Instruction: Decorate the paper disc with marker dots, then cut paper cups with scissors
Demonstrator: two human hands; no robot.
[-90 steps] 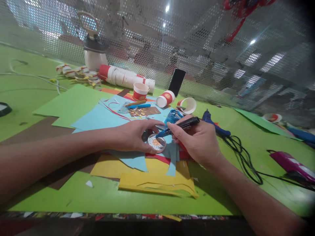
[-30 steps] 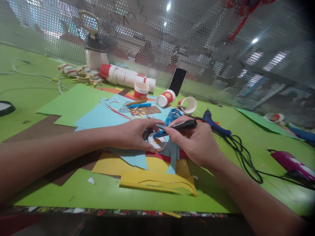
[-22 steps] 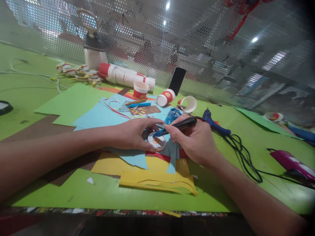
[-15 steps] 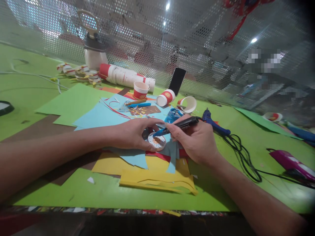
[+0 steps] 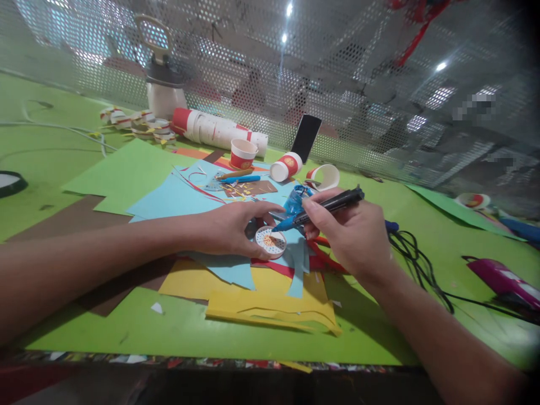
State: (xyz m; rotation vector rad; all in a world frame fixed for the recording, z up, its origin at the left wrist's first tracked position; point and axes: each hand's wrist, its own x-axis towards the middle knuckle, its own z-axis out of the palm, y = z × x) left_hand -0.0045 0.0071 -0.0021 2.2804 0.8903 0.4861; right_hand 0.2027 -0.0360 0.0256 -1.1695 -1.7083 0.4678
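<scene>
Right hand (image 5: 358, 236) higher than before, fingers gripping marker (image 5: 320, 208) (left hand (image 5: 230, 228) pinning disc (image 5: 270, 242))

Left hand (image 5: 230, 228) lay on blue paper (image 5: 177, 197), fingers pinning small upturned paper cup (image 5: 270, 242). Right hand (image 5: 352, 233) gripped black marker (image 5: 327, 205), blue tip angled down just above cup's base. Yellow paper (image 5: 270, 304) lay under both, near table (image 5: 63, 140) edge. Behind: upright red cup (image 5: 242, 153), two cups on sides, sleeve of stacked cups (image 5: 219, 132), phone (image 5: 306, 138) leaning on mesh. Black cable (image 5: 415, 264) ran right of hand; magenta tool (image 5: 502, 278) lay far right.
</scene>
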